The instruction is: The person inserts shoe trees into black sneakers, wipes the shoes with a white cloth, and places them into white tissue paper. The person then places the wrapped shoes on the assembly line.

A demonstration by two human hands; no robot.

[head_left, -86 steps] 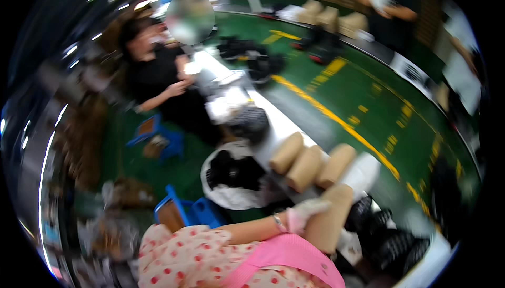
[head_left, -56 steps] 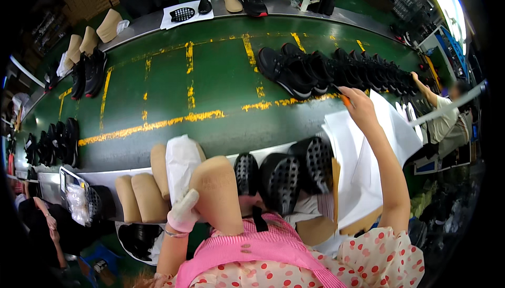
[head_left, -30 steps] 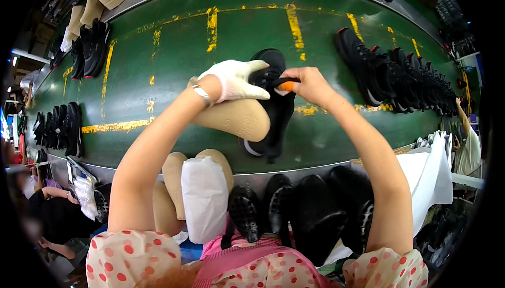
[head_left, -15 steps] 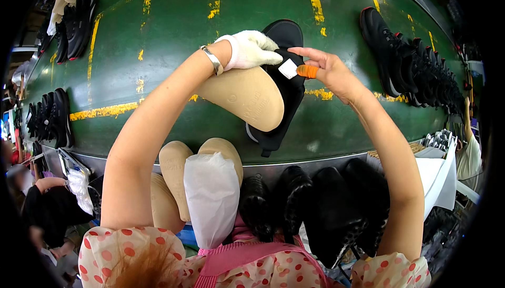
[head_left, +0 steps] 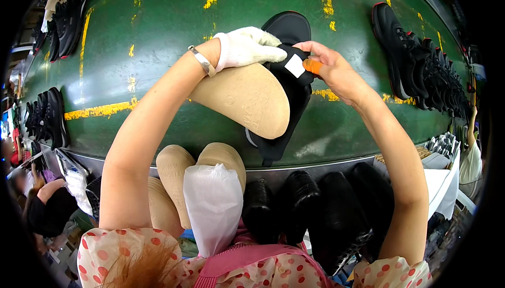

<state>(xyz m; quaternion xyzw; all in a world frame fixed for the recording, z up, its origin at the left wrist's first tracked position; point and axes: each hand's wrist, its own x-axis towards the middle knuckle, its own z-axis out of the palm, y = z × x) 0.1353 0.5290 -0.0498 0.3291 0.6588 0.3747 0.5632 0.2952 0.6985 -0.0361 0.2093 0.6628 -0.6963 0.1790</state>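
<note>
My left hand (head_left: 250, 48), in a white knit glove, is closed at the edge of a black shoe (head_left: 286, 109), near its opening. Under the palm and wrist lies a tan sole-shaped piece (head_left: 247, 99) with embossed marks; its wide rounded end covers part of the shoe. My bare right hand (head_left: 334, 70), with orange tape round a finger, pinches the shoe's black tongue flap (head_left: 301, 76). A white square label (head_left: 294, 65) shows on that flap. The shoe's toe points away from me. The left fingertips are partly hidden by the black fabric.
All this is over a green work surface (head_left: 173, 36) with worn yellow lines. Rows of black shoes stand at the right (head_left: 400, 57) and left (head_left: 55, 117). Along the near edge are tan foot-shaped pieces (head_left: 173, 177), one in a white cover (head_left: 213, 204), and black shoes (head_left: 339, 204).
The shoe's tongue flap and my right hand have shifted slightly to the right. The view has moved a little, and both hands keep their hold.
</note>
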